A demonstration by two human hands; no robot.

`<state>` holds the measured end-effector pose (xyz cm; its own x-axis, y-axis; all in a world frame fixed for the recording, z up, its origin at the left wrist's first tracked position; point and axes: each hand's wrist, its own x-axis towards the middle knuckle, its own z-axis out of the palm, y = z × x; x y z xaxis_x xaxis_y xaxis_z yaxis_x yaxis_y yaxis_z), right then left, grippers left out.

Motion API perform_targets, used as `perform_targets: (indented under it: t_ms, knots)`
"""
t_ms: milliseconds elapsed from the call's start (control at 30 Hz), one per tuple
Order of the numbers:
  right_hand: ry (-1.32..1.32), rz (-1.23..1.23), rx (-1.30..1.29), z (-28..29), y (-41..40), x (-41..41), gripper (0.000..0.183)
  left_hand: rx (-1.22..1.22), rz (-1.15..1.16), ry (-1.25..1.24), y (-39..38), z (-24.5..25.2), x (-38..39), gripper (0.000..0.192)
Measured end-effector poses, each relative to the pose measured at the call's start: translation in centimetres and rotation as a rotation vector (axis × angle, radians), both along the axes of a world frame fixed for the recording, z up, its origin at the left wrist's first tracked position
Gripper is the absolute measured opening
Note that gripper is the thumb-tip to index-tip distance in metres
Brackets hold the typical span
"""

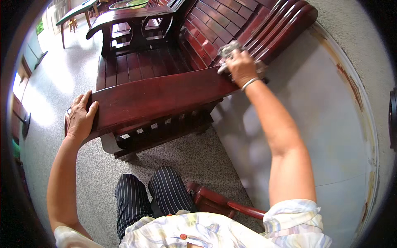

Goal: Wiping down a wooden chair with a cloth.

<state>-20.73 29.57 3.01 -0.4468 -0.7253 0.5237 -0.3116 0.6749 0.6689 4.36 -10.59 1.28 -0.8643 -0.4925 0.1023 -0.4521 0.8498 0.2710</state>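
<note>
A dark red polished wooden armchair (139, 66) stands before me, with a slatted seat and a panelled back. Its broad flat armrest (161, 97) crosses the view in front of me. My left hand (79, 115) rests on the armrest's front end, thumb apart from the fingers and nothing in it. At the rear end, where the armrest meets the backrest (215, 29), my right hand (242, 68) grips a crumpled greyish cloth (229, 49). Part of the cloth hangs below the hand, against the wood. The palm hides how the fingers hold it.
Behind my legs is another reddish wooden piece of furniture (217, 198). A pale wall panel (297, 124) runs along the right. A table (76, 14) stands at the far left on the speckled floor (96, 179). A round racket-like object (130, 4) lies on the far armrest.
</note>
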Motion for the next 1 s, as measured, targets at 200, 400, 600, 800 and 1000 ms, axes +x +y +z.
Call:
perform_targets:
  t_ms: [200,400,600,800,1000]
  knots:
    - [-0.782,0.120,-0.674,-2.5,-1.3,2.3,0.018,0.011,0.004,-0.001,0.8,0.9,0.0,0.054]
    - [-0.168,0.455,-0.496,14.9,0.5,0.1,0.033,0.004,0.034,-0.028,0.9,0.8,0.1,0.054]
    - [-0.203,0.235,-1.028,30.6,4.8,-1.4,0.021,-0.008,0.066,-0.048,1.0,1.2,0.5,0.053]
    - [-0.144,-0.490,-0.690,30.8,8.4,-6.2,0.042,0.018,0.062,-0.086,2.1,2.1,0.4,0.053]
    - [0.063,-0.287,-0.617,28.6,7.3,-5.5,0.025,0.009,0.052,-0.086,2.2,2.3,0.1,0.054]
